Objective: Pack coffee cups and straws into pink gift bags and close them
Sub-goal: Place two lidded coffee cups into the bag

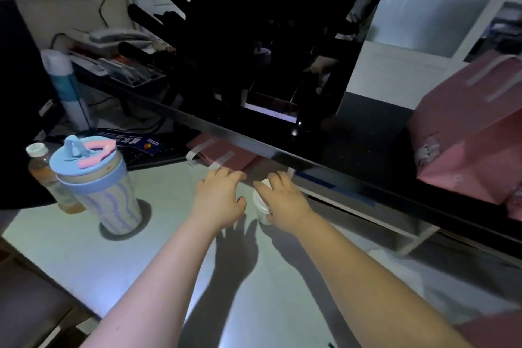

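A small white coffee cup (pixel 260 206) with a lid stands on the grey desk (pixel 147 248). My right hand (pixel 285 200) is wrapped over its top and side, gripping it. My left hand (pixel 219 195) hovers just left of the cup, palm down, fingers loosely spread, reaching toward a flat pink gift bag (pixel 226 153) with white handles that lies under the black shelf edge. A standing pink gift bag (pixel 469 133) sits on the raised black shelf at the right. No straw can be made out.
A blue-lidded striped tumbler (pixel 99 186) and a small bottle (pixel 42 169) stand at the left. A dark monitor (pixel 282 51) rises behind the shelf (pixel 367 178). A white and teal bottle (pixel 67 87) stands farther back left.
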Motion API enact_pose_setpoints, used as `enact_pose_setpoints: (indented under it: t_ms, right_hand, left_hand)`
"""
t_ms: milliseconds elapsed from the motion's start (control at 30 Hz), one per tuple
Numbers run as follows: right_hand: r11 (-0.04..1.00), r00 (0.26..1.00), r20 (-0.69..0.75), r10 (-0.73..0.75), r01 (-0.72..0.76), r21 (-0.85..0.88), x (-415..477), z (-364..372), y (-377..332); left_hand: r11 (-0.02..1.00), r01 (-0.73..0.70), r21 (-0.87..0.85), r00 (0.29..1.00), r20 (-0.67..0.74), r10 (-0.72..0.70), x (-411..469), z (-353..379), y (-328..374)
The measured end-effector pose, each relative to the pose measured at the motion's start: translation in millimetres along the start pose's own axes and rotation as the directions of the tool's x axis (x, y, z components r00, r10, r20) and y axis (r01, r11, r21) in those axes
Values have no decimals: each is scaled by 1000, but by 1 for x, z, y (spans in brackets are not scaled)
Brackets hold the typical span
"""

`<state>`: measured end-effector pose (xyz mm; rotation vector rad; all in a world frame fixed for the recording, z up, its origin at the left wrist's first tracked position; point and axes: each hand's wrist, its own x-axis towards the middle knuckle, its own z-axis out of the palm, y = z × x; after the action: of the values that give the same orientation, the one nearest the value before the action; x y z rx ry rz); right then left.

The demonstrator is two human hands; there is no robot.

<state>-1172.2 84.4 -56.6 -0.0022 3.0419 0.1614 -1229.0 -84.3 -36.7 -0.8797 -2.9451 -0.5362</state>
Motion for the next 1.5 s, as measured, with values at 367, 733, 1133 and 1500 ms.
enact_pose_setpoints:
  t_ms: [367, 733, 1133, 1500]
  right_hand:
    - [924, 881, -280, 382, -360, 130, -233, -97, 118]
    - [667, 578, -333, 744, -616, 420, -486, -100, 189]
    - [568, 406, -407, 818, -457, 685, -559, -53, 211]
    - [550, 404, -374, 835, -593, 588, -577, -33, 219]
  left_hand:
    - [831, -550, -83, 832, -144, 536, 14, -34, 217]
    - [462, -840, -284, 487, -23, 873, -106, 37, 430]
    - [484, -746, -458, 537, 17, 844, -132, 78, 467]
    - [522, -792, -316, 526, 79, 847, -127, 97, 496]
